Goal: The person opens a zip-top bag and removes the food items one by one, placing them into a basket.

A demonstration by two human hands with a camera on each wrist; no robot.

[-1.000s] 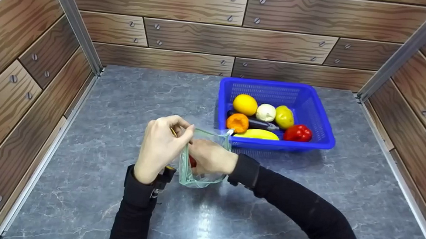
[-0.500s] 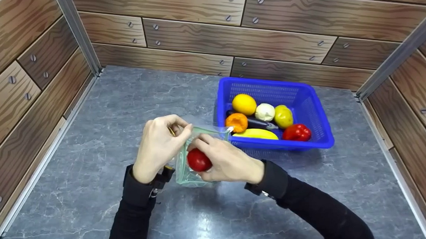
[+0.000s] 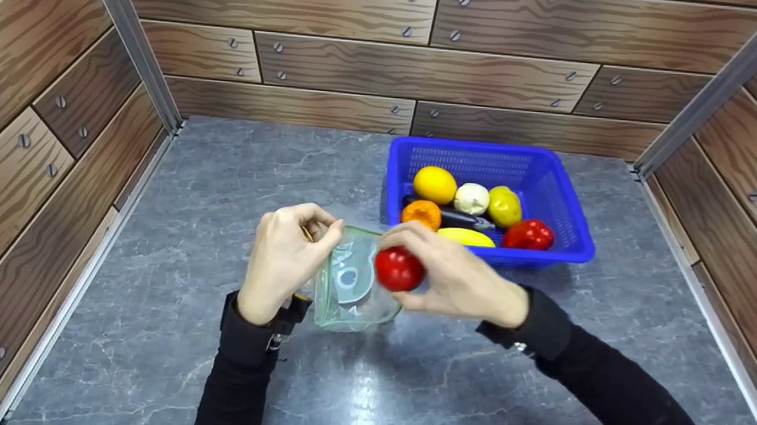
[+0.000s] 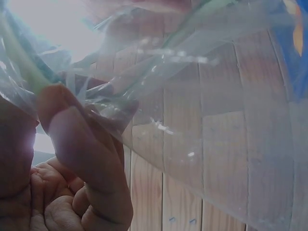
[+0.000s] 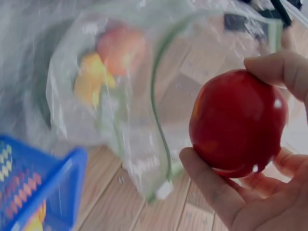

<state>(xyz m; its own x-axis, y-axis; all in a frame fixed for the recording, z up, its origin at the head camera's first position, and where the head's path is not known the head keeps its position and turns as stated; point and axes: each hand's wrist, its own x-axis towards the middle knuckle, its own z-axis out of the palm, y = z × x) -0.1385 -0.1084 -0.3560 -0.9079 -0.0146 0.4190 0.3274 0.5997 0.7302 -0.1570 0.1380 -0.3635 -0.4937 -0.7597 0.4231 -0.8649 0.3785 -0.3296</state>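
In the head view my left hand (image 3: 286, 256) pinches the upper left edge of a clear zip bag (image 3: 351, 319) with green trim, holding its mouth apart. My right hand (image 3: 466, 280) grips a round, glossy red apple (image 3: 399, 269) between thumb and fingers. The apple is at the right side of the bag's mouth. Through the plastic in the right wrist view I see a blurred reddish round fruit (image 5: 121, 50) and a yellow piece (image 5: 91, 79) of unclear kind. Thumb and fingertips meet at the bag's edge in the left wrist view.
A blue basket (image 3: 576, 256) stands right behind the bag. Inside are a yellow-orange round fruit (image 3: 435, 184), a white bulb (image 3: 472, 199), a yellow-green fruit (image 3: 505, 207), an eggplant (image 3: 463, 220), a hollow-topped orange piece (image 3: 422, 210), a banana (image 3: 465, 237) and a red bell pepper (image 3: 528, 235).
My right hand has come up out of the bag and moved right, bringing the red apple with it. My left hand stays at the bag's edge.
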